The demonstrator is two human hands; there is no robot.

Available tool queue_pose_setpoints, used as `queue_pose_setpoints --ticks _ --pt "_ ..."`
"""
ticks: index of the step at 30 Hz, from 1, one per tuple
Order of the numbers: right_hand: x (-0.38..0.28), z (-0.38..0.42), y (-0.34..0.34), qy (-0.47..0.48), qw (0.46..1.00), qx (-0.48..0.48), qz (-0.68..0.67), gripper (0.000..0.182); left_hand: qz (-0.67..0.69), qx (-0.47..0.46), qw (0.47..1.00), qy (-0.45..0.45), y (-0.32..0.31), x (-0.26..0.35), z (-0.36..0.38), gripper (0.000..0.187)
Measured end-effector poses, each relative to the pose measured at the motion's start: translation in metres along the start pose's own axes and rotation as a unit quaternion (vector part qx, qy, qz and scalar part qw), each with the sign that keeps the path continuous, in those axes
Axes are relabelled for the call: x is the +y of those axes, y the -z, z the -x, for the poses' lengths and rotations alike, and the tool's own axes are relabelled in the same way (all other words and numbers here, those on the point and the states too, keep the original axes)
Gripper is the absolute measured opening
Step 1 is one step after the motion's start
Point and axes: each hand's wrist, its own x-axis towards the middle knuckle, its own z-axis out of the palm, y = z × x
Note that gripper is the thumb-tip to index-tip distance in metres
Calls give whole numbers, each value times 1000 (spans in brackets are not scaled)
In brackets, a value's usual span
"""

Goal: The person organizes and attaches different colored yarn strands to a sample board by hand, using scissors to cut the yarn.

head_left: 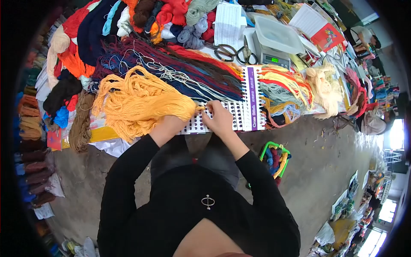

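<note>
A big loose hank of yellow-orange thread spreads over the left middle of the table. My left hand grips its right end from below, the fingers mostly hidden under the strands. Just right of it, my right hand is closed in a pinch on the narrow tip of this thread. Beneath both hands lies a white card with rows of punched holes. Its purple printed strip stands to the right of my right hand. Long dark red, navy and white strands run behind, towards the holes along the card.
Two pairs of scissors, one black and one brownish, lie behind the card near a digital scale with a clear tub. Coloured hanks crowd the table. A green basket stands on the floor. Other people are at right.
</note>
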Motion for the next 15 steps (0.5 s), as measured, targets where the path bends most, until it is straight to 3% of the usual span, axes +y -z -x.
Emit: queue_pose_setpoints --ticks 2,4,5,6,7,8,9,10,11,12,13,15 --pt "1 0 0 14 1000 6 -21 23 -47 -17 999 10 -26 -12 -9 27" --pt "9 0 -5 152 988 18 -19 13 -172 160 968 -90 -35 -30 -13 30" --pt "8 1 -4 164 986 12 -6 17 -175 39 984 -8 -9 -27 -30 22" --pt "8 3 -4 162 987 12 -7 17 -249 -78 965 35 35 -14 -48 14" --pt "7 2 -5 162 987 8 9 20 -290 -5 953 91 56 -21 -59 9" --pt "7 2 -6 162 986 1 25 23 -272 -1 941 201 64 -56 -74 10" --pt "8 1 -8 160 987 8 33 25 -363 -22 916 171 82 -81 -79 10" --pt "8 0 -9 163 986 8 30 25 -319 -48 926 195 118 -85 -83 8" --pt "8 1 -9 157 987 1 33 25 -353 -10 907 230 139 -91 -85 11" --pt "8 -1 -9 153 987 -4 37 25 -382 84 907 159 141 -142 -81 21" --pt "8 -1 -10 153 988 0 37 25 -368 19 907 203 163 -148 -86 32" --pt "6 0 -8 150 988 -6 39 24 -141 210 966 48 153 -205 -71 35"
